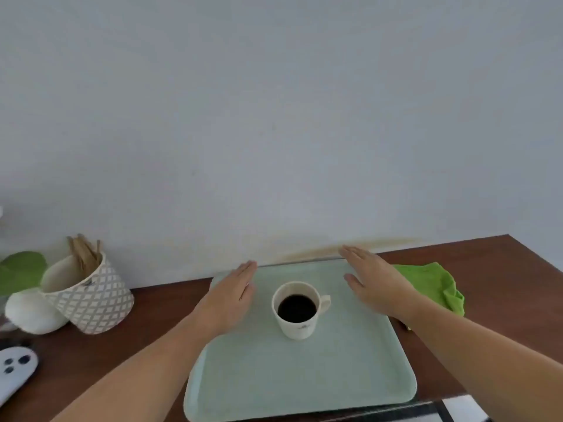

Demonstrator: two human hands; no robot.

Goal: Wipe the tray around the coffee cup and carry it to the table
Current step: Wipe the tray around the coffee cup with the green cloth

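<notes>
On the brown worktop [158, 324], against a plain pale wall, sits a pale green tray [304, 379] with a cup [297, 309] of black coffee standing upright in its far half, handle to the right. Both hands are flat and open, holding nothing. The left hand [231, 296] hovers over the tray's far left corner and the right hand [374, 281] over its far right corner, one on each side of the cup and clear of it; whether the palms touch the tray I cannot tell. A crumpled green cloth [432, 284] lies on the worktop just beside the tray's right edge, partly behind the right wrist, so it is handy for wiping, which looks not yet begun. The cup's central spot leaves bare tray all round it, widest at the near side. The tray's near edge reaches the worktop's front edge. To the left, well apart, stand a patterned pot [91, 300] holding wooden sticks and a white controller [15, 367], leaving free room there.
</notes>
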